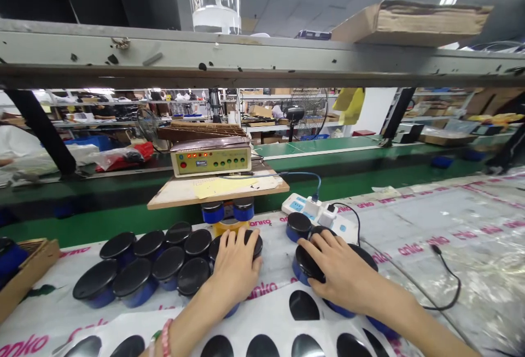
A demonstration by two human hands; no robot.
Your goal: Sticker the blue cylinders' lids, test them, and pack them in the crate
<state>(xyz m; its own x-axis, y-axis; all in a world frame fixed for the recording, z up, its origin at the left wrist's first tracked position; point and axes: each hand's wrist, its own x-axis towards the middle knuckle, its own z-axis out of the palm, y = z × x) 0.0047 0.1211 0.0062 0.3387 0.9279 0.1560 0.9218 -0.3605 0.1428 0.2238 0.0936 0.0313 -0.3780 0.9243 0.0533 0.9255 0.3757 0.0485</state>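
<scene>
My left hand (237,263) lies over a round blue container with a black top (255,243), its fingers curled over the far side and its thumb at the near right. My right hand (336,267) grips another black-topped blue container (307,265) between fingers and thumb. Several such containers (168,267) stand in rows to the left of my left hand. A few more, including one blue container (298,226), stand around my right hand, partly hidden by it. In front of both hands lies a white sheet with black round stickers (262,346).
A control box with red lights (211,160) sits on a wooden board (270,183) behind the containers. A power strip (297,204) with cables lies right of it. At the left edge stands a cardboard box (45,258). A shelf beam (262,64) crosses above; a green conveyor (328,146) runs behind.
</scene>
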